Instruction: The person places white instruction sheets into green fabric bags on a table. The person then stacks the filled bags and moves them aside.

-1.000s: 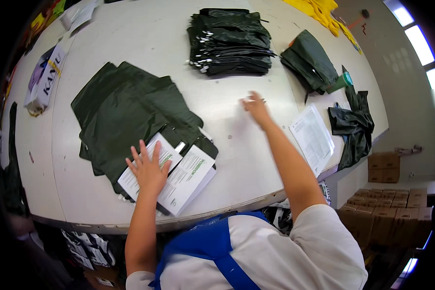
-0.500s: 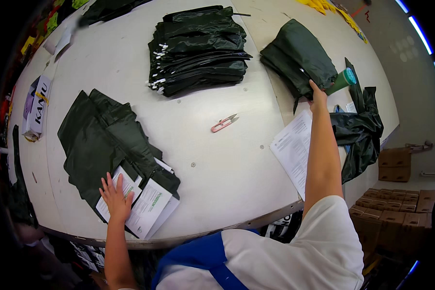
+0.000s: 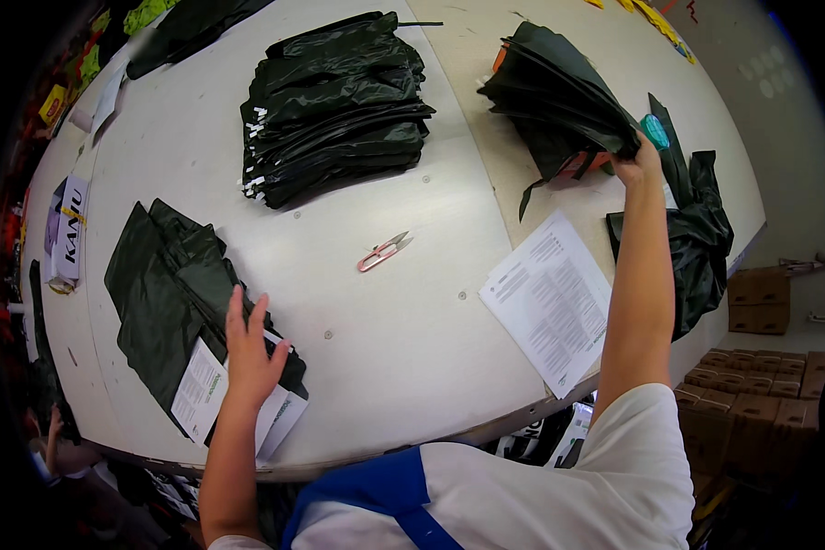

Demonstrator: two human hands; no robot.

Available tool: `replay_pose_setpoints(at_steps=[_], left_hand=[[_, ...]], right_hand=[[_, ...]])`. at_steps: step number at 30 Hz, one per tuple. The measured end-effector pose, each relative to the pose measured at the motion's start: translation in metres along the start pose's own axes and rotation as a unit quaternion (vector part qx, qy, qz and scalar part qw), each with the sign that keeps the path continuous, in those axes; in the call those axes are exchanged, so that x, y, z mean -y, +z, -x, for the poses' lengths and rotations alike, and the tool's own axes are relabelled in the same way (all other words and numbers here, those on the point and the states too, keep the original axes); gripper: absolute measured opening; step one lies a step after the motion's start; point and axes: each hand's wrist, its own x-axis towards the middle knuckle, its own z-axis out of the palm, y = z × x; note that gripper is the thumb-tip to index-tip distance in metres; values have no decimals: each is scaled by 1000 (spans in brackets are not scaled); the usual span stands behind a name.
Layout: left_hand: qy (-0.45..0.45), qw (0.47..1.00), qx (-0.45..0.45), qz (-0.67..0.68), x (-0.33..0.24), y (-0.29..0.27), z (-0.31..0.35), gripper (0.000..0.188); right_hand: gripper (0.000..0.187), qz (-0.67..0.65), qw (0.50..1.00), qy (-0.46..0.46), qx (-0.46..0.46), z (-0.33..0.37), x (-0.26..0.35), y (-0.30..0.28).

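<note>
My left hand (image 3: 247,353) lies flat with fingers spread on white printed leaflets (image 3: 202,390) that rest on a spread dark green garment (image 3: 170,284) near the table's front left. My right hand (image 3: 639,163) reaches far to the right and grips the corner of a folded dark green garment (image 3: 555,101), lifting it off the table; something orange shows beneath it. A stack of white printed sheets (image 3: 550,298) lies just left of my right forearm. Small pink thread snips (image 3: 383,252) sit in the middle of the table.
A tall pile of folded black bagged items (image 3: 335,105) stands at the back centre. A crumpled dark green garment (image 3: 697,238) hangs over the table's right edge. Brown cardboard boxes (image 3: 752,394) sit on the floor to the right. A white box (image 3: 64,229) lies far left.
My right hand moved from the table's middle out to the far right, took hold of the folded green garment and raised it. My left hand stayed on the leaflets.
</note>
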Motion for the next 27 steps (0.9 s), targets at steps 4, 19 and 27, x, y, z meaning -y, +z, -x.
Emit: replay_pose_setpoints(at_steps=[4,19,27], left_hand=[[-48,998,44,-6,-2,18,14,70],[410,735,-164,514,-44,-193,132,28],[498,677,-412,351,81,-228,178,12]], right_hand=[[45,355,929,-3,-106,26,-17,9],[43,563,738,-252,273,234,-246,121],[45,538,576,-283,546,446,-442,318]])
